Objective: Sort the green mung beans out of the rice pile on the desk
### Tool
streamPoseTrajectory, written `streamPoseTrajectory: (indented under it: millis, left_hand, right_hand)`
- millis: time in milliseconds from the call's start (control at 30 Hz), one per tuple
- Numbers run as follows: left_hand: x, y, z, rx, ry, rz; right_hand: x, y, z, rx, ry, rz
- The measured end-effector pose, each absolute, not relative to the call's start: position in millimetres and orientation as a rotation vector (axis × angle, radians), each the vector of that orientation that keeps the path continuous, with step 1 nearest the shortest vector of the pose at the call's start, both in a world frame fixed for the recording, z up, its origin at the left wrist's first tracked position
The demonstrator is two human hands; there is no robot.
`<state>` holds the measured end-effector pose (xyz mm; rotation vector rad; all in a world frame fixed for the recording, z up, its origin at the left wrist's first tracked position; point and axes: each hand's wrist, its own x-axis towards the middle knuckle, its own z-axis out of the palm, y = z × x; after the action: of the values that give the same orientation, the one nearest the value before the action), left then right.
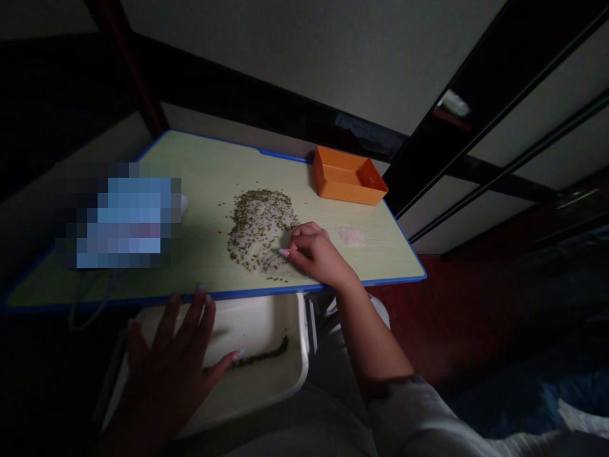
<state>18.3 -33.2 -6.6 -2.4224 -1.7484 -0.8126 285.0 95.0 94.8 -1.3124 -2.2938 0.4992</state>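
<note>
A spread heap of small green beans mixed with whitish grains, likely rice point(259, 222), covers the middle of the tabletop. My right hand point(314, 251) rests at the heap's lower right edge, fingers curled and thumb against the fingertips. Whatever is in that pinch is too small or hidden to make out. To its right lies a small flat patch of pale grains point(351, 236). My left hand point(178, 349) is open with fingers spread, over a white bin point(302, 355) below the table's front edge. Along the bin's bottom runs a dark line of small beans point(264, 355).
An orange open box point(349, 181) stands at the back right of the light, blue-edged table point(200, 152). A blurred-out bluish object point(128, 216) sits on the left, a cable point(90, 322) hanging from it. Cabinet panels point(309, 57) rise behind the table.
</note>
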Motion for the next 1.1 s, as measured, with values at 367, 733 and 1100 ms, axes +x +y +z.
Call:
streamPoseTrajectory:
  millis: [367,733,1100]
  left_hand:
    - [19.3,-34.4,-8.5,-2.390,-1.662,-0.643]
    - [17.6,-34.0,-5.7,-2.371,-1.628,-0.574]
    - [15.9,-32.1,-9.6,-2.357,-1.626,-0.560]
  right_hand:
    - [276.3,87.4,100.5,-1.295,-2.329,0.522]
    - [270.2,84.5,93.4,-1.403,-2.308,0.490]
    - [294.0,66.9,93.7,-1.475,-1.841,0.403]
